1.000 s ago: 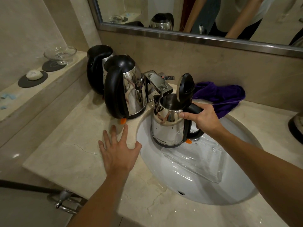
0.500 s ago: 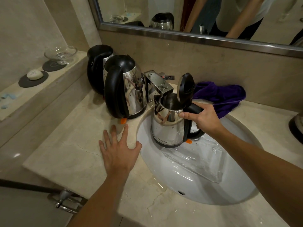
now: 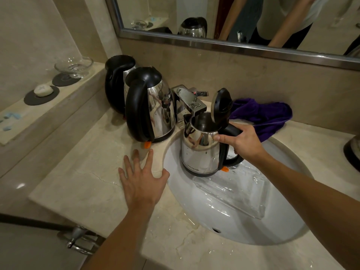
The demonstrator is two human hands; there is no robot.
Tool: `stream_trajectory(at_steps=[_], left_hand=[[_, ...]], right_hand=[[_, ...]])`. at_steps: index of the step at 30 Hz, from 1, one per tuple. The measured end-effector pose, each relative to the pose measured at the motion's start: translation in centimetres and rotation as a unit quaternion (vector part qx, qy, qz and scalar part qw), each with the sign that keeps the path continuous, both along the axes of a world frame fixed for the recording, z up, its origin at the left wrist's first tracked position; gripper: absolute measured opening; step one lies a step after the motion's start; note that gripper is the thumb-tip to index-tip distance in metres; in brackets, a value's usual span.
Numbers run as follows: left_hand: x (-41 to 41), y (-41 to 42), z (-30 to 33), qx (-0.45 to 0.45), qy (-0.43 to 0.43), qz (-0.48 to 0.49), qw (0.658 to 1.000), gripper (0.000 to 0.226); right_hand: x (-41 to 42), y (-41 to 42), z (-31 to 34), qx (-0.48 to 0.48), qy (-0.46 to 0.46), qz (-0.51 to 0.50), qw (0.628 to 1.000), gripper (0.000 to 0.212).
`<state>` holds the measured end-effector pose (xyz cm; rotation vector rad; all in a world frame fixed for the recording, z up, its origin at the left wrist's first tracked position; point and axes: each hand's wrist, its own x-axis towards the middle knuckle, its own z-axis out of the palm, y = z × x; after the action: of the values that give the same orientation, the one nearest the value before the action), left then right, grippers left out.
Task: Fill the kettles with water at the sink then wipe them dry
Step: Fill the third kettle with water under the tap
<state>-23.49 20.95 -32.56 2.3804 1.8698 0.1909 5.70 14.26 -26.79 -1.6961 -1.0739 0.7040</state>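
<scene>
Right hand wrapped round the black handle of the open kettle, forefinger laid out along the steel body; left hand spread flat, fingers straight, pressed on the worktop just beside the sink rim, holding nothing. Then by size: worktop wet in patches near the front edge; white sink with a clear flat tray lying in it; two more kettles standing closed at the back left, one touching or nearly touching the other; purple cloth bunched against the wall behind the right hand; square chrome tap with its spout directly over the open mouth; lid tipped upright on its hinge. Open kettle held over the left part of the sink, base near the tray; cannot tell whether water is running. Best done, judging from this: mouth kept centred under the spout, body held level, lid clear of the stream, weight braced through the left palm as the kettle grows heavy, filling stopped short of the rim, cloth within reach for drying
</scene>
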Motion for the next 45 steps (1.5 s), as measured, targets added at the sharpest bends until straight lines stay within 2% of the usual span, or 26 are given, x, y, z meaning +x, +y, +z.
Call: stream_trajectory(at_steps=[7, 12, 16, 22, 33, 39, 45], left_hand=[[-0.04, -0.04, -0.03, 0.008, -0.001, 0.000, 1.000, 0.078], [-0.07, 0.04, -0.10, 0.010, 0.004, 0.000, 1.000, 0.079], [-0.03, -0.01, -0.01, 0.014, 0.000, -0.001, 1.000, 0.079], [-0.05, 0.03, -0.07, 0.011, 0.002, 0.000, 1.000, 0.079], [0.00, 0.06, -0.09, 0.010, 0.002, 0.000, 1.000, 0.079], [0.03, -0.05, 0.10, 0.004, 0.005, 0.000, 1.000, 0.079], [-0.03, 0.10, -0.11, 0.000, 0.008, -0.001, 1.000, 0.080]], right_hand=[[-0.07, -0.02, 0.20, -0.001, 0.015, 0.004, 1.000, 0.035], [0.03, 0.06, -0.06, -0.001, 0.015, -0.004, 1.000, 0.049], [0.07, 0.07, -0.11, 0.001, 0.016, 0.000, 1.000, 0.044], [0.18, 0.09, -0.26, -0.005, 0.009, -0.006, 1.000, 0.051], [0.05, 0.04, -0.05, -0.006, 0.004, -0.001, 1.000, 0.049], [-0.14, -0.12, 0.26, -0.003, -0.006, 0.000, 1.000, 0.033], [-0.11, -0.11, 0.17, -0.009, -0.002, -0.008, 1.000, 0.048]])
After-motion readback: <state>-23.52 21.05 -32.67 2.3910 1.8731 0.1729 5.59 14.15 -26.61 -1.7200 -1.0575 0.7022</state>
